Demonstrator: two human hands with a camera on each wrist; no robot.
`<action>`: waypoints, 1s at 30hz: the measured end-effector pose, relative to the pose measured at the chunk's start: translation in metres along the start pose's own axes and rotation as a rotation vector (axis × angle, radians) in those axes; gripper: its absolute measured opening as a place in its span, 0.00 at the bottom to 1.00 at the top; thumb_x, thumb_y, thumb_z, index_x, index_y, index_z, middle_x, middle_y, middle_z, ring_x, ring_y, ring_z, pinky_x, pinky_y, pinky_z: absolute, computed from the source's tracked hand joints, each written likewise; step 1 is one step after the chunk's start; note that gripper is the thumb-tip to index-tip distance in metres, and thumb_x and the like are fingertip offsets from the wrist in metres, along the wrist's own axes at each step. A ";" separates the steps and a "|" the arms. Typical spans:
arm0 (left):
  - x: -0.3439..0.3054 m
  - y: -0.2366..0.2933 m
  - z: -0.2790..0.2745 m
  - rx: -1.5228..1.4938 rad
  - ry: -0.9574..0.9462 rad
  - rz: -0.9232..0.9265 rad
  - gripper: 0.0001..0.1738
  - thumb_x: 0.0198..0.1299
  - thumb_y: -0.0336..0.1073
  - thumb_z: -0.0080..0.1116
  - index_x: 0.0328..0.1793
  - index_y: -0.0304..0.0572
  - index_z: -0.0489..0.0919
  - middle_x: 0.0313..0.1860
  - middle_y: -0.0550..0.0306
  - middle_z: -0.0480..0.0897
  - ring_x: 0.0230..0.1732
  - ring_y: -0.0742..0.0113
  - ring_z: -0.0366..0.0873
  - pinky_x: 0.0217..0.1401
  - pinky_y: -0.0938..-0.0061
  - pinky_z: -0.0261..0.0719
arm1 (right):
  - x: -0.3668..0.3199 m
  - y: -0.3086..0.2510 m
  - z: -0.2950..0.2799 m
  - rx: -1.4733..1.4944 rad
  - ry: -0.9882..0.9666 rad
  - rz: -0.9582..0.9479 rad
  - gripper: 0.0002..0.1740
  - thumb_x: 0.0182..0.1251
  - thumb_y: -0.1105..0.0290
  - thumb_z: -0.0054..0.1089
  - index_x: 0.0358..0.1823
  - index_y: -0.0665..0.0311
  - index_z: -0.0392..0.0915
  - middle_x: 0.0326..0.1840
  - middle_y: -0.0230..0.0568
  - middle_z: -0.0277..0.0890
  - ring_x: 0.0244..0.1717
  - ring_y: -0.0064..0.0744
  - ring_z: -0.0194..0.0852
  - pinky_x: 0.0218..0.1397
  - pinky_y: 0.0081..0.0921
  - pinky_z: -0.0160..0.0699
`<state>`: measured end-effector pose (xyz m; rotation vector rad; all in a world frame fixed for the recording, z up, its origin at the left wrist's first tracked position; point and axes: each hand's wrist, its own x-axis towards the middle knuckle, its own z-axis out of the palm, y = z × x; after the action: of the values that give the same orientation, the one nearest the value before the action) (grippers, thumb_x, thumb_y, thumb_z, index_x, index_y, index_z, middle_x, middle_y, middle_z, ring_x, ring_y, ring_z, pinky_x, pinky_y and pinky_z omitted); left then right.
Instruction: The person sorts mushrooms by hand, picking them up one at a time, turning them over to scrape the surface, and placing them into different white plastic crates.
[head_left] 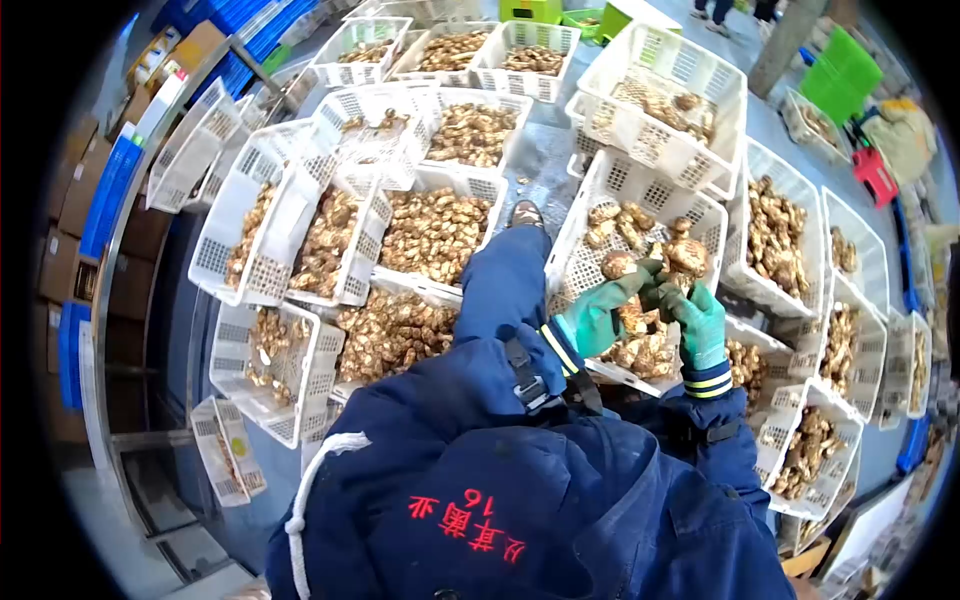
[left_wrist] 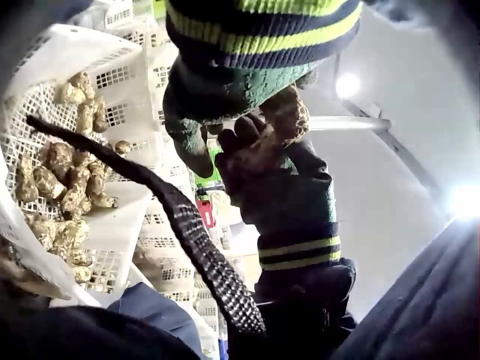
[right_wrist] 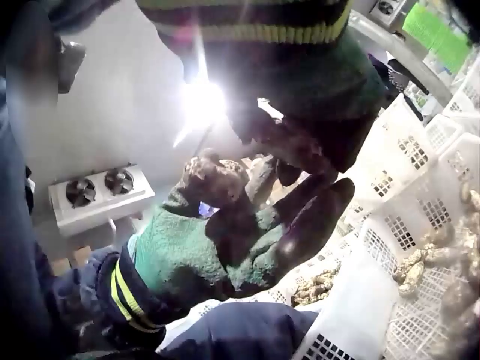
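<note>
Both hands wear green gloves and meet over a white perforated crate of brown, earthy mushrooms. My left hand grips a knobbly mushroom, which shows beside its thumb side in the right wrist view. Fingers of my right hand curl round another brown mushroom piece, with the fingertips close to the left hand's. In the right wrist view the right hand is in dark shadow, a pale sliver showing at its edge. Where the fingers overlap, the pieces are partly hidden.
White crates of mushrooms surround the person on both sides. A stacked crate stands just ahead. At the left is a metal rack with cardboard boxes. A black strap crosses the left wrist view.
</note>
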<state>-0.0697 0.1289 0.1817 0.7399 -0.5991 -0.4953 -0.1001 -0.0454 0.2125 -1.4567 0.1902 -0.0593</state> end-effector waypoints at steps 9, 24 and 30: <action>-0.015 0.030 -0.015 -0.232 0.453 -0.051 0.24 0.58 0.35 0.58 0.60 0.32 0.75 0.55 0.57 0.78 0.56 0.67 0.74 0.62 0.73 0.70 | 0.031 -0.007 0.072 -1.076 -0.124 -0.763 0.22 0.61 0.70 0.48 0.55 0.76 0.70 0.63 0.58 0.66 0.62 0.61 0.62 0.66 0.46 0.61; -0.085 0.134 -0.107 -0.004 0.805 -0.055 0.22 0.62 0.41 0.59 0.55 0.29 0.76 0.49 0.43 0.82 0.46 0.56 0.82 0.35 0.70 0.81 | 0.009 -0.001 0.080 -0.576 -0.344 -0.275 0.13 0.71 0.71 0.52 0.52 0.70 0.75 0.40 0.32 0.73 0.38 0.17 0.68 0.42 0.15 0.69; -0.089 0.136 -0.113 0.161 0.896 0.028 0.21 0.56 0.38 0.66 0.52 0.31 0.78 0.47 0.48 0.83 0.44 0.59 0.83 0.39 0.71 0.79 | 0.011 0.005 0.078 -0.517 -0.353 -0.217 0.12 0.70 0.71 0.52 0.50 0.71 0.75 0.39 0.35 0.73 0.38 0.19 0.68 0.43 0.16 0.70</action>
<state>-0.0320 0.3234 0.1869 1.0065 0.1933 -0.0533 -0.0769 0.0304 0.2144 -1.9705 -0.2624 0.0773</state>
